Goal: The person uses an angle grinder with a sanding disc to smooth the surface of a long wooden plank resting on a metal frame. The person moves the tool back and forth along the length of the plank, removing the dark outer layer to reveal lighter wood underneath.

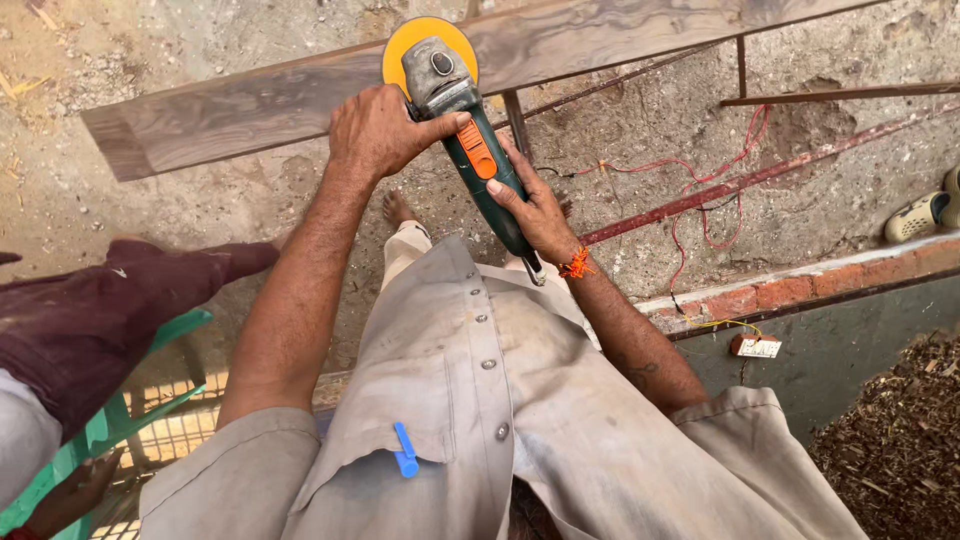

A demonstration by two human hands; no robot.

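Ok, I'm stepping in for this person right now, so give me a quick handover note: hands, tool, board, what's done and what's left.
Left hand: gripping the head end of the green angle grinder.
Right hand: around the grinder's rear handle.
Yellow sanding disc: on the grey wooden plank, which lies on a metal frame.
Done/left: cannot tell how much of the plank is sanded.
Note: red wires on the ground; another person sits at the left.

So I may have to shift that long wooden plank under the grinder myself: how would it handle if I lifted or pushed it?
The plank looks thick and solid, so probably stiff and fairly heavy. It is long and seems to rest on thin metal bars, so lifting one end might tip or slide it. Its surface looks smooth, perhaps dusty and slippery. Both hands, left hand and right hand, hold the grinder on it.
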